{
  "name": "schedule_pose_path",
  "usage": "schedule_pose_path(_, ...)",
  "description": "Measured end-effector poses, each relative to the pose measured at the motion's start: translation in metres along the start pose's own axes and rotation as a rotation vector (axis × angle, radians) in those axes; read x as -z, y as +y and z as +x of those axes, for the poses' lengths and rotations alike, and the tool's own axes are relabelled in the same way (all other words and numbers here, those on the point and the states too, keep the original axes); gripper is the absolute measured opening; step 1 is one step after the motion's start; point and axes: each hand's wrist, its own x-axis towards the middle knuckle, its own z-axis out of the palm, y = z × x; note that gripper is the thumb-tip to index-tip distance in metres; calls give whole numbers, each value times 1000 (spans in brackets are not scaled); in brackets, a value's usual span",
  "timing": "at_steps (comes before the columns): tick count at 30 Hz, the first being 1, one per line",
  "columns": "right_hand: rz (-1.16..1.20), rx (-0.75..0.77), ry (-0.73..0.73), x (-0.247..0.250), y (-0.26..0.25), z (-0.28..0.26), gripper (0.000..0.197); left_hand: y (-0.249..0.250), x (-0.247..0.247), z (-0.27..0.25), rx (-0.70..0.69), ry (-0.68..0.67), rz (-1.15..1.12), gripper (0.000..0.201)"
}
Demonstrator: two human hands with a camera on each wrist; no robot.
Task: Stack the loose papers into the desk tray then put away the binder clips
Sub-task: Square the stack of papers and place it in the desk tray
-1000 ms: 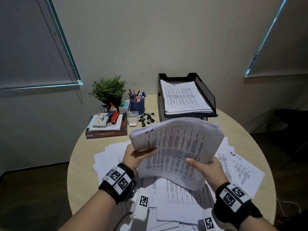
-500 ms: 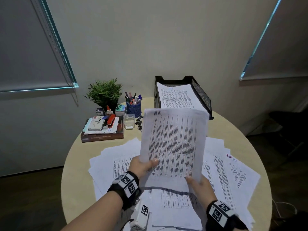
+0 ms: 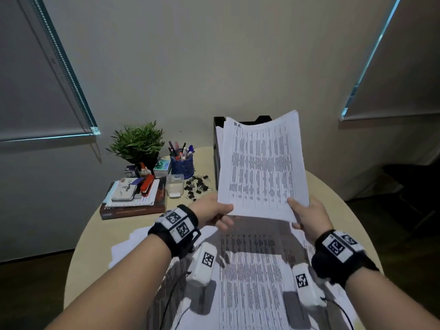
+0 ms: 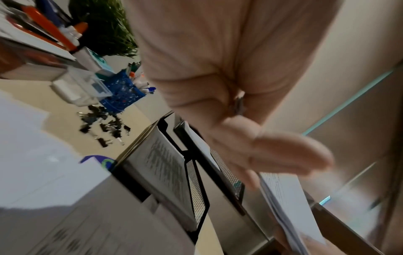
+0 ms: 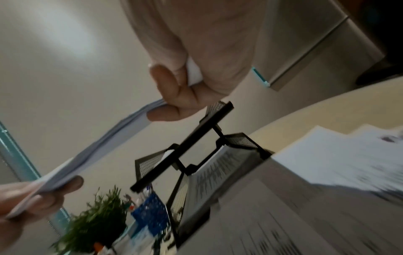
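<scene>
Holding a sheaf of papers (image 3: 262, 167) up at centre-right of the head view, both hands pinch its near edge, sheets tilted steeply w/ printed rows facing the camera.

Far left of frame: a grey blind (image 3: 35, 79). Lower down, mid-left, a brown book (image 3: 133, 209) lies on the round table (image 3: 95, 234) w/ notepads, a white case and a red stapler (image 3: 147, 183) on top. Behind it a green plant (image 3: 137, 141), then a blue pen cup (image 3: 182, 163) and a clear plastic box (image 3: 175, 185) just in front of the cup. Right of the box, the binder clips (image 3: 197, 185) lie loose in a black scatter on the tabletop, betw. box and tray.

Left hand (image 3: 212, 210), centre frame: thumb on top, fingers curled under the sheaf's lower-left corner, gripping it. Desk tray (image 3: 217, 144): black mesh, upper centre, mostly hidden behind the raised sheaf; wrist views show printed sheets already lying in it. Right hand (image 3: 309, 215): thumb over the lower-right corner, fingers below, also clamped on the sheaf.

More loose sheets (image 3: 250, 270) cover the near table across the bottom of the frame, under both forearms. Far right, upper corner: a second blind (image 3: 404, 67).
</scene>
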Motion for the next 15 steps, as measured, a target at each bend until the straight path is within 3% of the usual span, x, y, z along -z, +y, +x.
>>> schedule_pose_path(7, 122, -9, -174, -12, -55, 77, 39, 44, 10, 70, -121, 300, 12, 38)
schedule_pose_path(11, 78, -20, -104, -25, -55, 123, 42, 55, 15, 97, -183, 513, 167, 29)
schedule_pose_path(13, 8, -20, -47, -32, -47, 141, 43, 55, 18, 108, -170, 617, 318, 26)
schedule_pose_path(15, -169, -10, -9, -36, -39, 151, 36, 53, 18, 116, -141, 664, 611, 31)
